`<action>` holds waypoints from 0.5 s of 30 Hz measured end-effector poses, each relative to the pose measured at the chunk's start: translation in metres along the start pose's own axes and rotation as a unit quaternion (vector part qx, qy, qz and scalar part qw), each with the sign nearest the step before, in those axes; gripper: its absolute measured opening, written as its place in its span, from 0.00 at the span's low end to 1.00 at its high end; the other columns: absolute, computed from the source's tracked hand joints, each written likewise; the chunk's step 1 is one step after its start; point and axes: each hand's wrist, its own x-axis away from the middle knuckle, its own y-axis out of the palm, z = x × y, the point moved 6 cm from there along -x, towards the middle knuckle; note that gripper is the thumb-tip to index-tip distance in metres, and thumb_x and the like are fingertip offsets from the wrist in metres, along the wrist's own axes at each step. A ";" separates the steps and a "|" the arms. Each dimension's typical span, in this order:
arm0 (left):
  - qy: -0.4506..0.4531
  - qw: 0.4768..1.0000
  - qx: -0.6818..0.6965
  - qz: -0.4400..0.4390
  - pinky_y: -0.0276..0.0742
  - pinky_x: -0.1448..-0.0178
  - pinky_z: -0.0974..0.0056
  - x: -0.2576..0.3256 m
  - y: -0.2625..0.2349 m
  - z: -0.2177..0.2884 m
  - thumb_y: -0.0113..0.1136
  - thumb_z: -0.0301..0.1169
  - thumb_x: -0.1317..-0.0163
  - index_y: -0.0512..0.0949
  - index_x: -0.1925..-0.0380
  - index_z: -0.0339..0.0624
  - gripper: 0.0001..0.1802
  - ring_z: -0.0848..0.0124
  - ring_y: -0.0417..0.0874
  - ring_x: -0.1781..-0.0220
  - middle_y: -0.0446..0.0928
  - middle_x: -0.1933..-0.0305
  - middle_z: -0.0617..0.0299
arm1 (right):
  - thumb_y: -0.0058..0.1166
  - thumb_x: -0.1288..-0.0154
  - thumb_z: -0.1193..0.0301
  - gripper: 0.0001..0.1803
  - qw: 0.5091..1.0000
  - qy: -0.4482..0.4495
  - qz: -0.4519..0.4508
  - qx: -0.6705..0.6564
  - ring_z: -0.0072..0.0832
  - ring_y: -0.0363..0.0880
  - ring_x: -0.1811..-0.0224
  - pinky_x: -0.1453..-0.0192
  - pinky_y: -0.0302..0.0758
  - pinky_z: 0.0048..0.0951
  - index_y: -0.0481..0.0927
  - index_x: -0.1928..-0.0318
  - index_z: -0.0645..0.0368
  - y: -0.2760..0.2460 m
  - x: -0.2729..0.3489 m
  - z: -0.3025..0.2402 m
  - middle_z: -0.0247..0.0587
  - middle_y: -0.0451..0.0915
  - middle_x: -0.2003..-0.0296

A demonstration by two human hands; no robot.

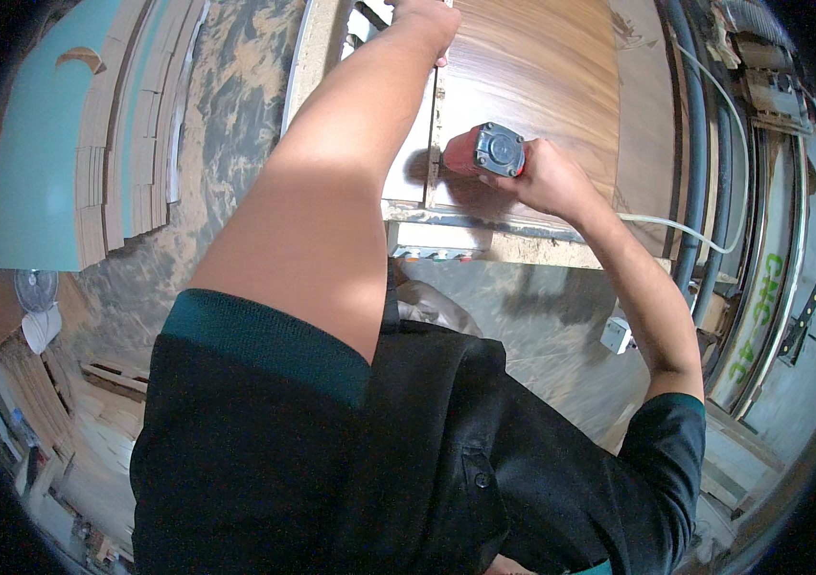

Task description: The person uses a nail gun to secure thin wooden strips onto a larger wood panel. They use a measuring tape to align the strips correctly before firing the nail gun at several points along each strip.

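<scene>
pressing a red power tool with a round grey metal end cap (486,151) against the seam of a brown wood-grain laminate panel (542,67), the person seems to be in the middle of driving or drilling a fixing where that panel meets a pale board edge (411,163). nearest the camera, the black shirt with a dark green sleeve band (264,335) fills the lower view, and both bare forearms reach up and away from it. the right hand (547,177) is clenched around the body of the tool, fingers wrapped tight, with a white power cord (676,228) trailing off to the right toward a white plug block (617,335). farther up, the left hand (424,21) rests on the top of the panel by the seam, seemingly bracing it; its fingers are mostly hidden, so i cannot tell how far they are curled. the next move likely calls for keeping the tool square to the seam and the panel steady on the worktop (532,251). sawdust covers the floor (226,105) beyond.
</scene>
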 end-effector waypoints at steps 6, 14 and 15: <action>0.012 1.000 0.004 -0.014 0.79 0.27 0.26 0.008 -0.007 0.000 0.92 0.45 0.48 0.89 0.37 0.46 0.38 0.58 0.92 0.32 0.92 0.36 0.57 | 0.77 0.34 0.47 0.29 1.000 0.012 -0.014 0.011 0.58 0.94 0.59 0.49 0.90 0.54 0.93 0.57 0.65 0.008 -0.005 0.012 0.64 0.91 0.65; 0.022 1.000 0.003 -0.002 0.80 0.27 0.32 0.004 -0.002 0.000 0.93 0.44 0.48 0.90 0.38 0.46 0.37 0.58 0.92 0.32 0.92 0.37 0.56 | 0.78 0.33 0.45 0.30 1.000 0.002 -0.009 -0.004 0.53 0.94 0.60 0.50 0.89 0.52 0.93 0.58 0.65 0.008 -0.003 0.007 0.60 0.91 0.67; 0.023 1.000 0.007 -0.004 0.81 0.28 0.34 0.005 -0.004 0.000 0.93 0.44 0.48 0.91 0.39 0.46 0.36 0.58 0.92 0.32 0.93 0.38 0.56 | 0.79 0.32 0.47 0.29 1.000 0.001 -0.007 0.002 0.49 0.94 0.61 0.51 0.89 0.49 0.93 0.58 0.66 0.008 -0.003 0.006 0.58 0.91 0.67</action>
